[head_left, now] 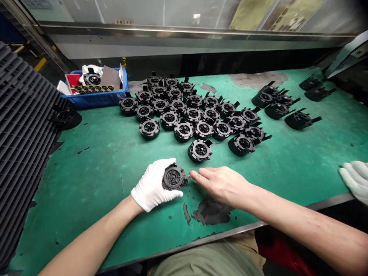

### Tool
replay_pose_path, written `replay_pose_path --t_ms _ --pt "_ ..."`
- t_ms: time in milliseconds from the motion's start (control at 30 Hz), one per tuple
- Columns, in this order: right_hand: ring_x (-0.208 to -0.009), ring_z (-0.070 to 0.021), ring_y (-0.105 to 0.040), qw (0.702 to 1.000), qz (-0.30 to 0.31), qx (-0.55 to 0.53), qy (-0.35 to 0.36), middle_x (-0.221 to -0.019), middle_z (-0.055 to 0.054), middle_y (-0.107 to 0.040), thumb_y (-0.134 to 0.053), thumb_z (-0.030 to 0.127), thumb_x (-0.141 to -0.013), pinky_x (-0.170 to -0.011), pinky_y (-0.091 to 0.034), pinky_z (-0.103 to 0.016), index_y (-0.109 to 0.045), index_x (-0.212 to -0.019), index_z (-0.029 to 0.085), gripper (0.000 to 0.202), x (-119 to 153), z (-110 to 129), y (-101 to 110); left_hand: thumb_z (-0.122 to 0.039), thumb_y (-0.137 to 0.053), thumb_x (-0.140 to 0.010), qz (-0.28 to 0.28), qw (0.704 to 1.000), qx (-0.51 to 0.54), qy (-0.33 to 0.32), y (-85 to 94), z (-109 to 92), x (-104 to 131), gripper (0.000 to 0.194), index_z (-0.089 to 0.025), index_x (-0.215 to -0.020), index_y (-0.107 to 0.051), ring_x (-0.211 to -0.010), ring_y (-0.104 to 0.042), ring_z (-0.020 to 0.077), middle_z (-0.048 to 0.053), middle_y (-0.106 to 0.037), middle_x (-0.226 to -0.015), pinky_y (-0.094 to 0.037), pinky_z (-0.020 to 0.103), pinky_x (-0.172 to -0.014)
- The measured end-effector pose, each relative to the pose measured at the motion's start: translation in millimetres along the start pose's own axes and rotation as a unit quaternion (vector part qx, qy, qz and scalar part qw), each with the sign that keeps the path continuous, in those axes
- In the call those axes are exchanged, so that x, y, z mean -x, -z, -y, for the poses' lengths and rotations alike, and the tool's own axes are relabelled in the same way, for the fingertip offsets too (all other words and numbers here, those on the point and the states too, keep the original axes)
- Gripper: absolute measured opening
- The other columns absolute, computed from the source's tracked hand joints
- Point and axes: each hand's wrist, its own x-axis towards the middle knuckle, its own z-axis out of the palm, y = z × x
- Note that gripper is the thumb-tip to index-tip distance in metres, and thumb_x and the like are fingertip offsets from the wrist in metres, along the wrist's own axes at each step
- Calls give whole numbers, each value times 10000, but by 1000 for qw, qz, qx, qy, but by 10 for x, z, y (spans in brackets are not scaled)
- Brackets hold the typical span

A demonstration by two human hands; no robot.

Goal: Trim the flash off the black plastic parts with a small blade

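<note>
The left hand [152, 186], in a white glove, grips a round black part [173, 177] just above the near side of the green table [109, 153]. Its thumb and fingers curve round the part from the left, probably to steady it while leaving the ribbed face and right edge exposed. The bare right hand [221, 186] is closed in a pinch on a thin metal tool [188, 177], whose far end meets or nearly meets that right edge; contact is too small to confirm.

The round part's ribbed face looks up towards the wearer, slightly tilted. Being round, it shows no clear long axis across its face; its central axis runs up out of that face. The tool's long axis lies nearly crosswise, pointing left from the right fingertips.

Beyond the hands, a group of similar black housings [184, 131] sits with ribbed faces up and tabs projecting, seemingly so each face is easy to see and reach. A blue bin [94, 100] stands beyond to the left, and another person's gloved hand [356, 180] rests by the table's right side.
</note>
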Motion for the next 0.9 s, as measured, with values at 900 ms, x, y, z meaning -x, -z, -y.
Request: replay_pose_path --t_ms 900 --pt "-797 -197 -570 960 -203 -106 -161 -927 -72 -631 -484 175 -1096 -695 -489 -313 -578 -1374 107 301 115 595 -185 -405 -923 -728 -95 995 -29 -14 -77 -122 50 945 -197 -1464 -368 -1289 -613 354 178 -549 -1373 -559 539 -1104"
